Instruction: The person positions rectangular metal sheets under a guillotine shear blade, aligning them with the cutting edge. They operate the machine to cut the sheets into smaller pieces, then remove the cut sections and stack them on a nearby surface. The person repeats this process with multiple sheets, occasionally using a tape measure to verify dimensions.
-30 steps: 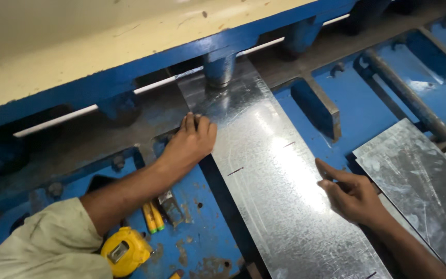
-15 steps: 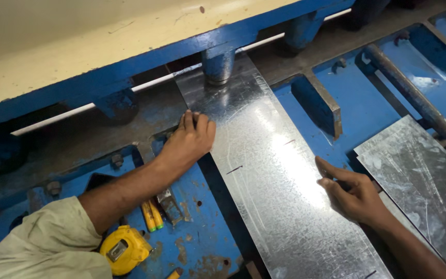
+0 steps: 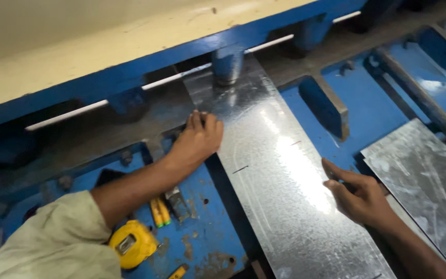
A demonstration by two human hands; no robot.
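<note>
Head view shows a long galvanized metal sheet (image 3: 280, 175) running from the lower middle of the frame up to the blue shearing machine (image 3: 145, 62) at upper centre, where its far end sits under a round hold-down foot (image 3: 227, 66). The left hand (image 3: 197, 140) lies flat at the sheet's left edge, fingers pressed together. The right hand (image 3: 360, 195) rests at the right edge in the lower right, fingers loosely curled; whether it pinches the edge cannot be told. The sheet looks thin, stiff along its width yet likely to flex over its length, smooth and slippery, with sharp cut edges. It is probably best handled by the long sides. A yellow tape measure (image 3: 131, 244) lies at lower left, and another sheet (image 3: 429, 186) at right.
</note>
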